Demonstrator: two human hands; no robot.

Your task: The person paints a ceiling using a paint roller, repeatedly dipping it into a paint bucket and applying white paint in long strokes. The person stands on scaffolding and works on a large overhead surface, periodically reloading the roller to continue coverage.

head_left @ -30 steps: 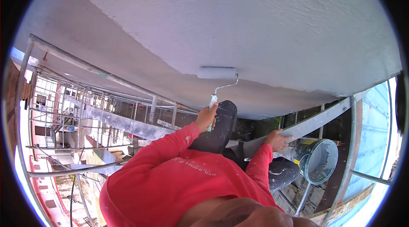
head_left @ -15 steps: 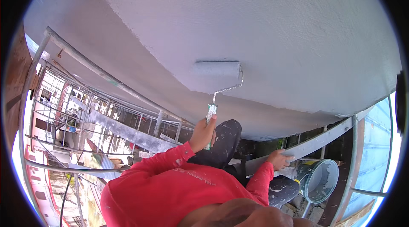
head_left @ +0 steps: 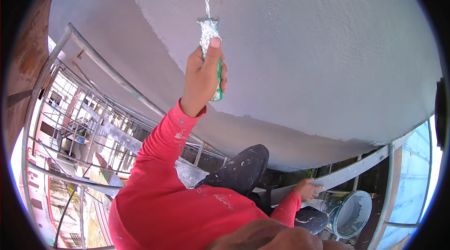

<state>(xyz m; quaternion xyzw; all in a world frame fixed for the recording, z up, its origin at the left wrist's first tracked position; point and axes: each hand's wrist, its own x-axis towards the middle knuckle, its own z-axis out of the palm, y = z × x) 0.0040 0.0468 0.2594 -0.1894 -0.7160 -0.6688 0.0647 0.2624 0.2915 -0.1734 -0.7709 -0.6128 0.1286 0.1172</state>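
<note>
In the head view, with the bucket (head_left: 332, 222) as landmark, the left hand (head_left: 205, 74) is up and well to the left of it, fingers and thumb closed firmly around the paint-flecked handle of a paint roller (head_left: 209, 32). The wall (head_left: 309, 62) behind it appears partly done: a broad, textured, coated-looking area fills the space above the bucket, while a smoother, duller strip (head_left: 276, 144) runs along the wall's lower edge, up and left of the bucket, and widens farther left. Judging by that ragged border, the larger near part is covered and the strip is left; how far it extends beyond the scaffold pipe (head_left: 101, 62) cannot be told. The roller's handle stands nearly upright in view, its long axis leaning slightly left at the top, its butt end down; the wire frame rises from it, bends toward the bucket's side and leaves at the upper edge, so the sleeve is hidden. Just left of the bucket, the right hand (head_left: 307, 190) rests on a grey plank (head_left: 340, 173); whether its fingers curl under, I cannot tell.
</note>
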